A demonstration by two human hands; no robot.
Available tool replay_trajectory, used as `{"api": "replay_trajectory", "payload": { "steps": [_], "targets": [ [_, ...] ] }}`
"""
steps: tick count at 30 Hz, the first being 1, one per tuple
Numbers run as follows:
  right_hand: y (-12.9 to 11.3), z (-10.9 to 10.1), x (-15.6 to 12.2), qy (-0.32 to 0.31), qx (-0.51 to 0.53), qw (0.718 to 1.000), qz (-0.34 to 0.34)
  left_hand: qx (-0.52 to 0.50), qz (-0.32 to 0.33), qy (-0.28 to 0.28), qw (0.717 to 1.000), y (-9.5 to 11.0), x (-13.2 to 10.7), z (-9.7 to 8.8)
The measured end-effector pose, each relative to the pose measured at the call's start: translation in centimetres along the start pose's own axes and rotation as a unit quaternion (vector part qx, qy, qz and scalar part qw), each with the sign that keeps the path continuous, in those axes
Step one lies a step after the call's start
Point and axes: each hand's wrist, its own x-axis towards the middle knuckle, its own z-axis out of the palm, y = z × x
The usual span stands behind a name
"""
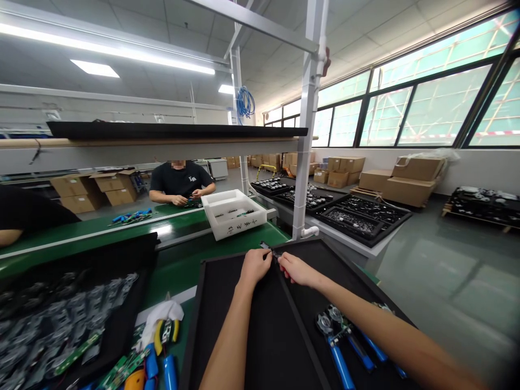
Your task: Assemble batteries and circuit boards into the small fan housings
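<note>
Over the far end of the black trays (260, 336), my left hand (257, 266) is closed, pinching a small dark grey part (265, 246) that sticks out past the fingertips. Close beside it, my right hand (299, 270) is curled around a red-handled tool (286, 272); most of the tool is hidden by the fingers, so its kind does not show. The two hands nearly meet at the part. Below my right forearm, several assemblies with blue cylinders (340, 362) and round metallic ends lie in the right-hand tray.
At left, a black tray (151, 254) holds rows of grey parts (73, 319). Yellow-handled pliers (166, 333), a white cloth (164, 314) and green circuit boards (122, 368) lie nearby. A white bin (239, 230) stands ahead, below a shelf (179, 131). A co-worker (181, 181) sits opposite.
</note>
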Motion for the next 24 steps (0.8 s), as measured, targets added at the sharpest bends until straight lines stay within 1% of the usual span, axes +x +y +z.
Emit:
{"api": "replay_trajectory", "payload": {
  "steps": [5, 9, 16, 24],
  "targets": [
    [-0.3, 0.6, 0.0, 0.025, 0.007, 1.000, 0.014, 0.043, -0.046, 0.017, 0.998, 1.2, 0.1, 0.6],
    [-0.5, 0.7, -0.1, 0.029, 0.010, 0.999, 0.027, 0.065, -0.073, 0.023, 0.995, 1.9, 0.0, 1.0],
    [-0.8, 0.3, -0.1, 0.028, 0.006, 0.999, 0.034, 0.079, -0.092, 0.032, 0.992, 2.3, -0.1, 1.6],
    [-1.2, 0.2, -0.4, 0.026, 0.012, 0.998, 0.047, 0.067, -0.113, 0.035, 0.991, 2.4, -0.1, 1.9]
  ]
}}
